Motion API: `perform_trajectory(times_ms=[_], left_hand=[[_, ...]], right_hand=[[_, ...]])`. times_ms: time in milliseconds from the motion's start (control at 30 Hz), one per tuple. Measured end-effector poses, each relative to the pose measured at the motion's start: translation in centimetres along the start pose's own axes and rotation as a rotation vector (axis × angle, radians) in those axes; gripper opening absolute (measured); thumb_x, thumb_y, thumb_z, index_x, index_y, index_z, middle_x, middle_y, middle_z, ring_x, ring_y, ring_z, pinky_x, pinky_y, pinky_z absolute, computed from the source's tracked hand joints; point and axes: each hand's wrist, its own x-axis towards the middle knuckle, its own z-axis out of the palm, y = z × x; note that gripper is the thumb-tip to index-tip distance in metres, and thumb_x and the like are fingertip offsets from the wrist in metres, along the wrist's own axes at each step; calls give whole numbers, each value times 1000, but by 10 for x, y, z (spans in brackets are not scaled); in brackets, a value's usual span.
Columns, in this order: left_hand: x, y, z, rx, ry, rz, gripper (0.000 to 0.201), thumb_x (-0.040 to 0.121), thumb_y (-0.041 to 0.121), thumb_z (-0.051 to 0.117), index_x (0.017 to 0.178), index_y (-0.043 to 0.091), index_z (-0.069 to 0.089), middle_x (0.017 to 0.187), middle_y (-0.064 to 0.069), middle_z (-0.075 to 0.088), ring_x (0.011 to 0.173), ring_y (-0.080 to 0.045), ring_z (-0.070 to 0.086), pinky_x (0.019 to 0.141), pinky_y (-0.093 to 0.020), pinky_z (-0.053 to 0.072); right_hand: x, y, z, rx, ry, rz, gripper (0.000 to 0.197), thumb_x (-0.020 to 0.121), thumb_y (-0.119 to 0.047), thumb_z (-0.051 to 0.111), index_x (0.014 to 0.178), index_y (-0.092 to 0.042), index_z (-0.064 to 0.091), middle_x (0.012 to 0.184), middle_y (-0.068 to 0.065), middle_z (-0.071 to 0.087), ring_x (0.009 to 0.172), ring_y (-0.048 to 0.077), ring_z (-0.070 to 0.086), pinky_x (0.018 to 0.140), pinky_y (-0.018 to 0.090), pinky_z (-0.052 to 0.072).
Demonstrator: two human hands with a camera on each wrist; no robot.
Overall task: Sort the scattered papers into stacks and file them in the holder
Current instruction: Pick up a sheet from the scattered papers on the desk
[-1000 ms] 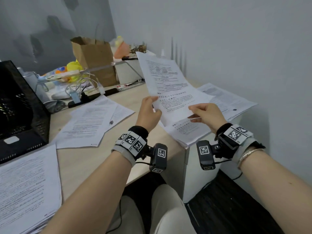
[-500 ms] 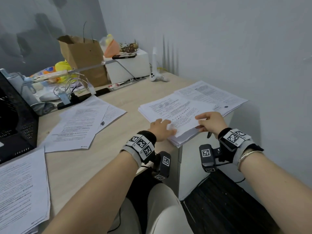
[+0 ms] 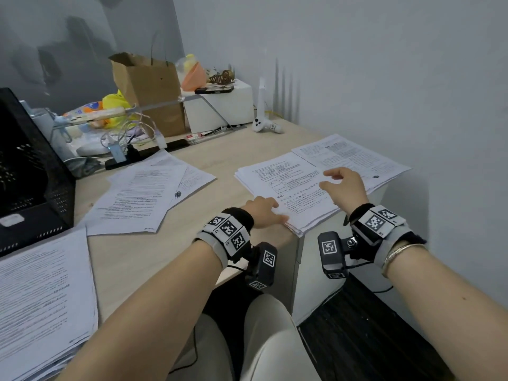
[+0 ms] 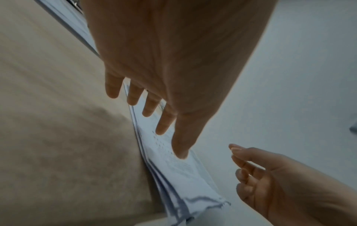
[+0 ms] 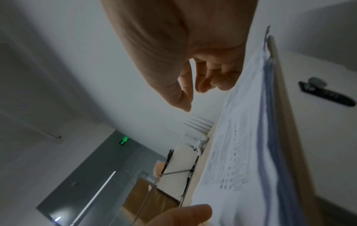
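A stack of printed papers [image 3: 291,185] lies at the desk's near right corner, its edge overhanging a little. My left hand [image 3: 270,209] rests flat on the stack's near left corner with straight, spread fingers [image 4: 150,107] over the paper stack's edge [image 4: 173,175]. My right hand [image 3: 334,178] hovers just above the stack's right side, fingers loosely curled [image 5: 199,85], holding nothing; the paper stack [image 5: 237,137] lies beside it. The black mesh holder [image 3: 33,182] stands at the far left.
Another paper pile [image 3: 354,158] lies by the wall on the right. Loose sheets [image 3: 148,193] are spread mid-desk, and a thick stack [image 3: 41,298] sits near left. A brown bag [image 3: 148,89], white box [image 3: 220,108], cables and a white controller [image 3: 265,125] crowd the back.
A second ago both hands held a sheet upright; it now lies flat on the stack. Since then my right hand has lifted off the paper while the left stays at the corner.
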Motion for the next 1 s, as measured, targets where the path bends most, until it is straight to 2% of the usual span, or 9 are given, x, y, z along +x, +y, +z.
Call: perform_trajectory(times_ms=[33, 67, 133, 200, 333, 533, 733, 833, 1000], left_hand=[[-4, -6, -6, -6, 10, -5, 63, 89, 51, 53, 141, 19, 36, 145, -9, 36, 131, -27, 38, 106, -39, 35], [-9, -13, -11, -10, 20, -14, 63, 89, 50, 54, 141, 18, 36, 145, -8, 36, 130, -27, 39, 105, -38, 36], [-19, -29, -22, -8, 45, -33, 63, 89, 49, 55, 140, 17, 37, 145, -7, 38, 130, -25, 41, 104, -37, 36], [-30, -46, -33, -10, 76, -62, 62, 89, 48, 56, 140, 18, 37, 144, -6, 39, 129, -24, 42, 104, -36, 36], [-51, -88, -50, -30, 121, -145, 62, 89, 46, 58, 140, 18, 37, 145, -4, 39, 130, -22, 40, 100, -31, 33], [-79, -152, -63, -94, 181, -312, 69, 86, 39, 65, 142, 15, 33, 147, -6, 37, 127, -24, 44, 99, -33, 40], [-92, -202, -71, -123, 204, -494, 79, 83, 36, 68, 145, 12, 26, 148, -8, 36, 133, -27, 37, 105, -34, 33], [-90, -215, -70, -155, 182, -548, 89, 77, 44, 72, 146, 13, 24, 148, -8, 34, 134, -27, 36, 108, -38, 34], [-68, -216, -67, -113, 160, -619, 104, 68, 64, 69, 147, 17, 21, 149, -10, 30, 137, -31, 28, 109, -44, 31]], right_hand=[[-1, -7, 6, 12, -25, -7, 25, 82, -13, 64, 105, -18, 61, 126, 9, 48, 103, 12, 49, 97, 42, 47], [-2, -14, 13, 25, -50, -11, 23, 82, -11, 63, 104, -18, 62, 125, 8, 50, 102, 13, 50, 94, 43, 49], [-5, -27, 29, 53, -102, -20, 22, 82, -6, 60, 103, -13, 64, 121, 5, 53, 95, 17, 55, 79, 37, 53], [-9, -42, 46, 79, -155, -34, 21, 83, -3, 58, 101, -10, 64, 116, 4, 56, 85, 20, 57, 63, 30, 50], [-17, -64, 86, 105, -290, -42, 16, 82, -2, 59, 93, -12, 63, 105, 6, 59, 88, 20, 56, 54, 24, 45], [-34, -92, 144, 69, -499, -41, 16, 84, -3, 59, 95, -13, 64, 97, 7, 56, 88, 18, 53, 57, 24, 46], [-47, -107, 192, -68, -705, -69, 22, 86, -11, 63, 107, -7, 65, 93, 0, 56, 91, 15, 51, 62, 22, 43], [-43, -109, 212, -146, -727, -111, 25, 83, -11, 66, 107, -4, 65, 98, 3, 59, 92, 14, 52, 65, 20, 41], [-17, -114, 233, -276, -669, -111, 39, 81, -15, 69, 117, -4, 60, 121, 9, 59, 114, 23, 54, 89, 25, 39]])
